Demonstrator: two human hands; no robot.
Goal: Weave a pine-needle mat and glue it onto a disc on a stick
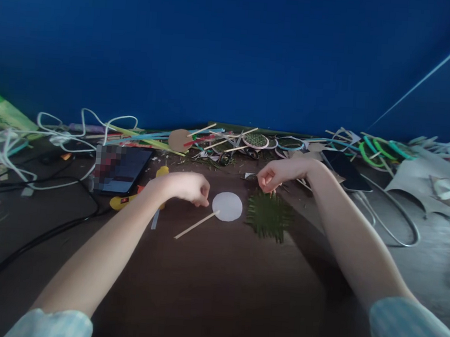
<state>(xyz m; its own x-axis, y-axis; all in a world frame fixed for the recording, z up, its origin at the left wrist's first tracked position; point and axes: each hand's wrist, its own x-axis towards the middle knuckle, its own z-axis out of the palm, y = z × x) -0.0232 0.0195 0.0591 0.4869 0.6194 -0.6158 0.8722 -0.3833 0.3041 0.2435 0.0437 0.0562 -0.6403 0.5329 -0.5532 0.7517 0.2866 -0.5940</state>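
Note:
A round white paper disc (227,206) with a thin wooden stick (195,225) lies on the dark table, the stick slanting toward the lower left. Just left of the disc is my left hand (193,189), its fingers curled together; anything in them is hidden. To the right of the disc lies a square mat woven from green leaf strips (269,216), its ends fringed. My right hand (275,175) is over the mat's far edge, fingers closed in a pinch; whether they grip a strip I cannot make out. Partly behind my left forearm is a yellow glue gun (122,202).
A tablet (122,169) lies at the left among white cables (8,148) and black ones. Along the blue wall (233,51) are scissors, sticks, hoops and leaf scraps. A dark phone (346,170) and a cable lie beyond my right forearm.

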